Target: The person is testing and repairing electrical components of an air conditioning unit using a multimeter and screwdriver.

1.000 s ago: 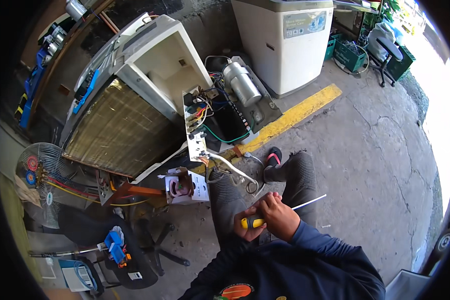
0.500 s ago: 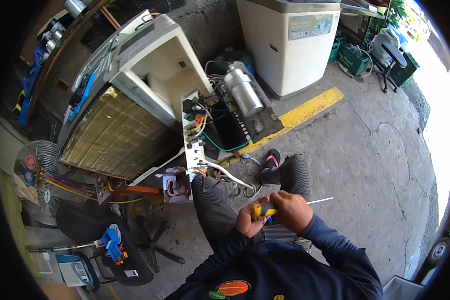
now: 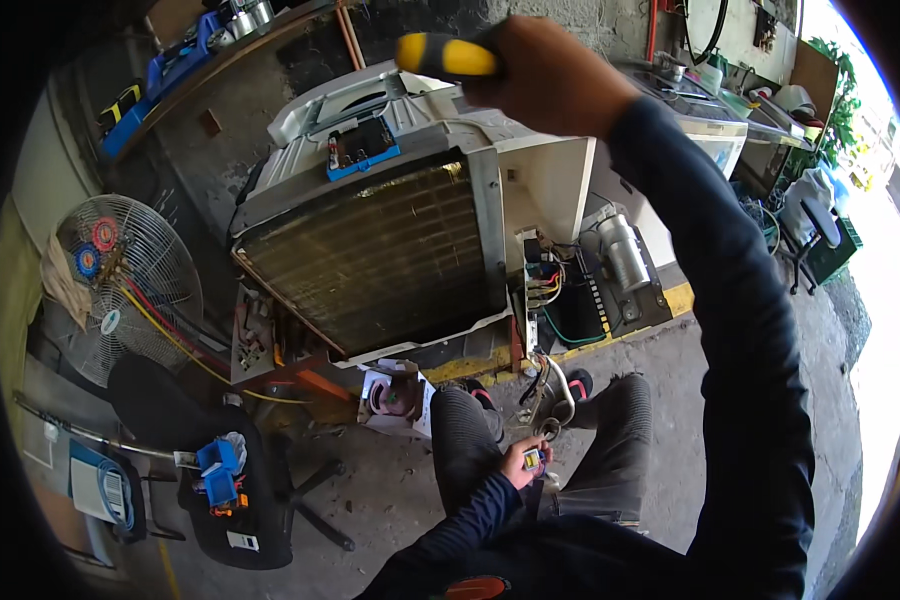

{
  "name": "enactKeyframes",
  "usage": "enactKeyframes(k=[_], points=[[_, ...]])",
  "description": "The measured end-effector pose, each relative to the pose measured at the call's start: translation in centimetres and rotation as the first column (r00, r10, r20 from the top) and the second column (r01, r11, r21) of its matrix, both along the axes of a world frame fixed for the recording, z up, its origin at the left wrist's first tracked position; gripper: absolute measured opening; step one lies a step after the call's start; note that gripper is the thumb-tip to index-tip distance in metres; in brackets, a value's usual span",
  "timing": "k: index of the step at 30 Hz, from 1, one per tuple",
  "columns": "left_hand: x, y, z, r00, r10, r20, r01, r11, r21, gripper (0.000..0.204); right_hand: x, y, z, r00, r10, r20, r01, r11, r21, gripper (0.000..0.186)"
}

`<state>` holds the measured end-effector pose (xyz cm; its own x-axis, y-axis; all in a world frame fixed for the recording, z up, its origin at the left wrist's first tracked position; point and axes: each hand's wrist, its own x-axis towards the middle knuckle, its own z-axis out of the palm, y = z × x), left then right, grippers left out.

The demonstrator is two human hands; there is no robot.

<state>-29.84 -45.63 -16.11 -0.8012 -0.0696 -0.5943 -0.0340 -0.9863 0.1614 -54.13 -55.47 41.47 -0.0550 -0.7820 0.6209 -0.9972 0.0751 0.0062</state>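
My right hand point(image 3: 555, 80) is raised high over the air-conditioner unit point(image 3: 370, 260), wrapped round a screwdriver point(image 3: 445, 57) with a yellow and black handle. Its shaft is hidden. Down between my knees, my left hand point(image 3: 515, 465) is closed on a small silvery, boxy piece with a yellow face point(image 3: 532, 459); its kind is not clear. Beyond the left hand, a white cable point(image 3: 564, 388) hangs from the unit's opened wiring panel point(image 3: 540, 285). An open blue tool case point(image 3: 363, 150) lies on top of the unit, below the screwdriver.
A silver cylindrical motor or capacitor point(image 3: 623, 253) lies by the wiring. A box point(image 3: 395, 398) holding a pink roll stands under the unit. At left are a fan point(image 3: 130, 275) with gauge hoses and an office chair point(image 3: 235, 530) bearing a blue container point(image 3: 219, 470).
The right hand has lifted the screwdriver from my lap to high over the unit. My left hand has left the screwdriver and stays low with the small piece. The view has shifted left.
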Motion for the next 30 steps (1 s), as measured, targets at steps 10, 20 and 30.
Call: enactKeyframes(k=[10,20,30], points=[[0.0,-0.8,0.8,0.983,-0.046,-0.178,0.050,0.999,0.016,0.023,-2.8,-5.6,-0.4,0.997,0.029,-0.066,-0.032,0.999,-0.039,0.028],[0.4,0.3,3.8,0.983,-0.110,-0.145,0.107,0.994,-0.025,0.032,1.5,26.6,-11.1,0.561,-0.062,0.825,0.224,0.971,-0.079,0.041],[-0.6,1.7,5.2,0.916,-0.398,-0.058,0.397,0.917,-0.024,0.032,10.8,33.9,-28.7,0.419,-0.397,0.817,0.638,0.768,0.046,0.028]])
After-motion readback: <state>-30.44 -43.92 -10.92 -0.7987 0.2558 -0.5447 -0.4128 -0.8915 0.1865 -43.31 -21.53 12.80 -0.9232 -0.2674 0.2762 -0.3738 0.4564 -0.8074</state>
